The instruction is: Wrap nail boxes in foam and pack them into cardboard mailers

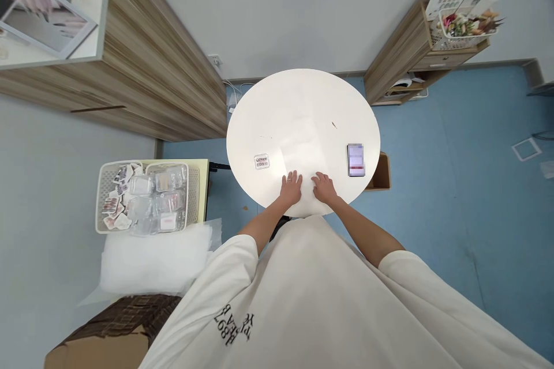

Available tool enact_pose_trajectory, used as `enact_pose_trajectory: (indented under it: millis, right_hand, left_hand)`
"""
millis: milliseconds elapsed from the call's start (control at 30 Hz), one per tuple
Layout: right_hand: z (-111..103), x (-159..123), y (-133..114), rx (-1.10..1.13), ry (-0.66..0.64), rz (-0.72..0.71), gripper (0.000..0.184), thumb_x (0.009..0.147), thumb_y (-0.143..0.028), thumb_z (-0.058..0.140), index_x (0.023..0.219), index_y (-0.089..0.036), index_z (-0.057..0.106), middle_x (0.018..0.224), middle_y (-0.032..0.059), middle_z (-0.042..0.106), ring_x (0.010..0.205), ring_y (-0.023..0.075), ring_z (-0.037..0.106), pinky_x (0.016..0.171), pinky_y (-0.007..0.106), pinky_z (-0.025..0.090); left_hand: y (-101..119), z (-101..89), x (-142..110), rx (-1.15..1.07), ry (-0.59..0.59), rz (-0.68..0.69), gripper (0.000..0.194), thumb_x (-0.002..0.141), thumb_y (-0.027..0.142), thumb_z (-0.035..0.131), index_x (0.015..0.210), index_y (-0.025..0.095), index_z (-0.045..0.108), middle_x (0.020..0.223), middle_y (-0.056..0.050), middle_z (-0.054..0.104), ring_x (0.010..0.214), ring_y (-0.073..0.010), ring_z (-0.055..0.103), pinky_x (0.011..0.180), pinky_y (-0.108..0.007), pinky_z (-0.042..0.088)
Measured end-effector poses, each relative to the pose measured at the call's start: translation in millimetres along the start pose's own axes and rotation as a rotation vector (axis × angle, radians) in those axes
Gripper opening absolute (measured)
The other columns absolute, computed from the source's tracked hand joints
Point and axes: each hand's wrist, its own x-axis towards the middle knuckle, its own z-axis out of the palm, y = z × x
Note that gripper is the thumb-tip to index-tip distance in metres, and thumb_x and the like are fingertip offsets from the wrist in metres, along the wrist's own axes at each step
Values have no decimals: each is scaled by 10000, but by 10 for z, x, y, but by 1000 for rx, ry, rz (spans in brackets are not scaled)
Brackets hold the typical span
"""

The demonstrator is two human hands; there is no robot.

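Both hands rest on the near part of a round white table (298,98). My left hand (291,187) lies on the surface with its fingers stretched forward, a ring on one finger, and holds nothing. To its right, my right hand (324,187) also lies on the tabletop with fingers apart and nothing in them. A small clear case (262,161) with rows of small dark reddish pieces sits to the left of my left hand, apart from it. On the right side of the table lies a phone (355,159) with its screen lit, beyond my right hand's reach of contact.
Two white baskets (100,196) with cards and clear plastic boxes (169,200) stand at left, above white foam sheets (151,262) and a cardboard box (99,351). Wooden cabinets (168,52) flank the wall. A brown bin (381,173) stands below the table's right edge.
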Motion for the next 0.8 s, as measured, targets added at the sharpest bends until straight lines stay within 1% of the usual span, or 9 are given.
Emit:
enact_pose_trajectory:
  millis: [100, 167, 300, 400, 467, 533, 633, 700, 800]
  right_hand:
    - [15, 4, -66, 5, -18, -15, 517, 943, -187, 446, 1456, -193, 508, 1609, 139, 355, 1401, 317, 366, 1102, 454, 364]
    - [31, 16, -109, -3, -20, -35, 526, 945, -199, 450, 1470, -199, 493, 1622, 137, 334, 1426, 316, 342, 1128, 462, 337]
    - [56, 76, -153, -27, -18, -36, 564, 942, -218, 465, 1505, -187, 446, 1652, 151, 280, 1486, 321, 265, 1178, 487, 260]
    - [42, 157, -147, -34, -31, -41, 578, 941, -225, 471, 1516, -187, 430, 1658, 153, 271, 1506, 316, 240, 1183, 492, 247]
    - [20, 211, -142, -38, -38, -40, 570, 944, -227, 463, 1513, -195, 435, 1656, 145, 279, 1507, 308, 245, 1182, 488, 251]
    - [-3, 246, -149, -37, -40, -35, 553, 951, -226, 449, 1503, -189, 450, 1651, 147, 285, 1501, 308, 259, 1180, 482, 258]
    - [-27, 246, -186, -26, -21, -38, 533, 960, -215, 426, 1489, -173, 470, 1642, 155, 300, 1492, 306, 273, 1183, 478, 259]
    - [-32, 213, -218, -15, 0, -38, 528, 961, -203, 415, 1484, -177, 479, 1635, 149, 318, 1489, 300, 279, 1186, 480, 256]
    - [-18, 131, -240, 0, 24, -26, 517, 961, -192, 406, 1469, -185, 499, 1622, 141, 345, 1478, 298, 298, 1181, 484, 266]
  left_hand:
    - [-109, -47, 55, -1, 4, -5, 760, 960, 315, 479, 1644, 219, 162, 1717, -126, 109, 1585, -330, 52, 1257, -602, 25]
    - [-184, -85, 93, -7, 4, -18, 750, 970, 341, 474, 1644, 220, 168, 1719, -122, 97, 1586, -330, 38, 1259, -598, 7]
    - [-353, -160, 141, -22, 19, -30, 692, 984, 371, 439, 1623, 186, 247, 1718, -136, 87, 1584, -337, 52, 1267, -572, 27]
    - [-548, -252, 141, -38, 87, -93, 669, 986, 370, 420, 1608, 170, 275, 1715, -145, 100, 1582, -336, 71, 1269, -555, 68]
    - [-721, -339, 125, -45, 141, -159, 661, 977, 340, 421, 1601, 179, 277, 1713, -138, 117, 1582, -325, 84, 1269, -543, 91]
    - [-917, -430, 104, -38, 185, -201, 663, 954, 283, 432, 1588, 158, 286, 1708, -152, 128, 1580, -323, 96, 1268, -540, 101]
    - [-1207, -537, 79, -20, 223, -265, 656, 908, 190, 452, 1547, 134, 317, 1696, -167, 170, 1575, -303, 129, 1265, -525, 138]
    - [-1371, -567, 76, -17, 216, -279, 619, 883, 145, 468, 1494, 142, 367, 1686, -167, 202, 1572, -294, 143, 1256, -526, 166]
    - [-1554, -557, 103, -8, 196, -241, 574, 866, 84, 463, 1432, 152, 403, 1653, -164, 278, 1556, -286, 191, 1239, -511, 209]
